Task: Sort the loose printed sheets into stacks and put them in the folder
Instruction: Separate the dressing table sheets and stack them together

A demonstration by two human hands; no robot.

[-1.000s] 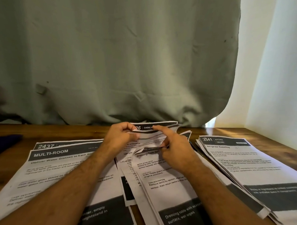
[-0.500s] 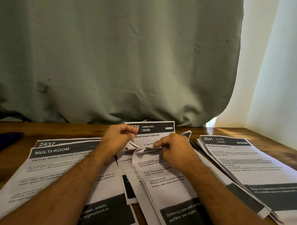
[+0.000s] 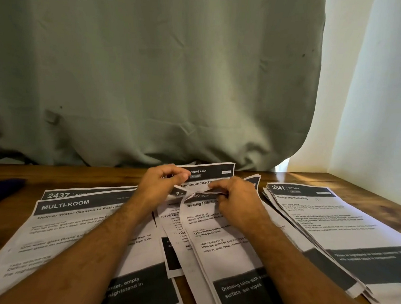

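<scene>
Printed sheets with dark header bars cover the wooden table (image 3: 83, 176). My left hand (image 3: 161, 184) pinches the top left corner of a "Dining Area" sheet (image 3: 213, 175) and holds it lifted at the back of the middle pile. My right hand (image 3: 235, 199) grips the curled top edge of the "Dressing Table" sheets (image 3: 214, 239) in front of it. A "Multi-Room" stack (image 3: 60, 224) lies on the left and a "Kitchen" stack (image 3: 325, 221) on the right. No folder is identifiable.
A grey-green curtain (image 3: 152, 80) hangs right behind the table's far edge, with a white wall (image 3: 380, 113) at the right. A dark blue object (image 3: 2, 189) lies at the table's left edge.
The "Dining Area" sheet has risen and flattened out behind my hands, showing its header. My right hand has sunk slightly onto the top edge of the "Dressing Table" sheets.
</scene>
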